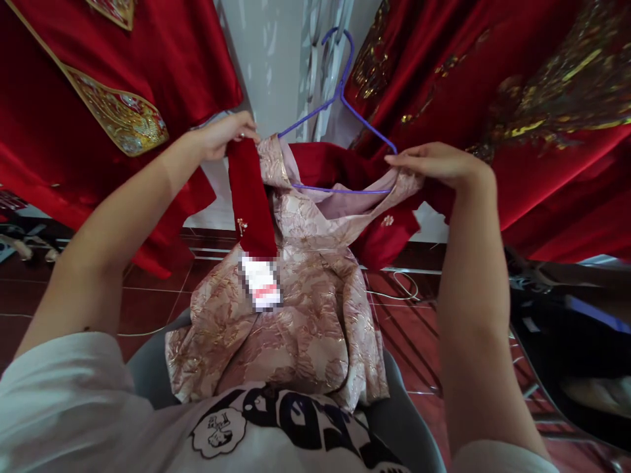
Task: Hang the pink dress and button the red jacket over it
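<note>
A pink and gold brocade dress point(305, 341) with red velvety parts hangs from a purple hanger point(341, 92) and drapes down toward my lap. My left hand point(229, 135) pinches its left shoulder, beside the hanger's left arm. At the opposite shoulder, my right hand point(438, 164) grips the fabric with thumb and fingers, close to the hanger's right end. A red strip point(251, 210) with a small beaded ornament falls from under my left hand. Below it dangles a blurred white tag point(261, 286). The hanger's lower bar shows inside the open neckline.
Red satin garments with gold embroidery point(118, 112) hang at the left, and more sequined red garments point(557, 131) at the right. Behind the hanger stands a pale wall with a white metal rack point(323, 72). A grey chair point(414, 414) is under me; a thin cable point(407, 289) lies on the red tiled floor.
</note>
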### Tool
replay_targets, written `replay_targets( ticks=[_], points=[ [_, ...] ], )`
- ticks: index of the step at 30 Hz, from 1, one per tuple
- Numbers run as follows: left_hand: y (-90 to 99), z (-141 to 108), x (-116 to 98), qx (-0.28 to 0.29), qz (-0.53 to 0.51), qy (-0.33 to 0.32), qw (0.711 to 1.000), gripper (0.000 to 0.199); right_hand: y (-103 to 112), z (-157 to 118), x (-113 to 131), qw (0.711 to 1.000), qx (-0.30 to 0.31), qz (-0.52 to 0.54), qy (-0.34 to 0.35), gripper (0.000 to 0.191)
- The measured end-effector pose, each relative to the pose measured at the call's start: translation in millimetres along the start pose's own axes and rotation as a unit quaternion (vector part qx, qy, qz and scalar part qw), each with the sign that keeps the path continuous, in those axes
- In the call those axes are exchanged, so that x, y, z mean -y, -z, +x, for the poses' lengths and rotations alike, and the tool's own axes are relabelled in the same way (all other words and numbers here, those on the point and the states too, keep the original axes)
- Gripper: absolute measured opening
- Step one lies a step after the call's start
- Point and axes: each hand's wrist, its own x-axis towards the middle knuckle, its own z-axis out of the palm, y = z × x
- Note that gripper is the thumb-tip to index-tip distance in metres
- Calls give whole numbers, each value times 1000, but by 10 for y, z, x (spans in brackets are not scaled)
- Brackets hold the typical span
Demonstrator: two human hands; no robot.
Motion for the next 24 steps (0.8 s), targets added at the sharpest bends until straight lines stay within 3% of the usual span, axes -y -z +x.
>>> replay_targets(
  ticks=[3, 5, 7, 10, 12, 15, 18, 21, 24],
  points=[
    [-7, -178, 102, 16, -165, 94, 982, 43, -26, -159, 18, 987, -107, 117, 25, 24],
    [-105, -284, 258, -7, -214, 140, 967, 41, -111, -162, 5, 971, -182, 153, 37, 19],
    [-239, -386, 466, -26, -208, 196, 958, 39, -213, -105, -32, 957, -229, 176, 35, 20],
    [-401, -511, 743, 50, -125, 285, 949, 41, -352, 28, -136, 948, -249, 194, 30, 23],
    [-449, -534, 815, 70, -70, 306, 947, 49, -423, 123, -230, 947, -257, 187, 35, 20],
    [-465, -427, 712, -50, -5, 222, 974, 60, -503, 242, -362, 941, -303, 140, 48, 15],
    [-521, -199, 480, -166, 83, 77, 980, 58, -575, 304, -430, 933, -349, 76, 32, 14],
    [-694, 40, 283, -183, 220, -68, 956, 59, -662, 309, -455, 929, -367, 45, 26, 11],
    [-907, 221, 178, -175, 289, -89, 937, 53, -747, 295, -506, 926, -375, 31, 40, 14]
  ],
)
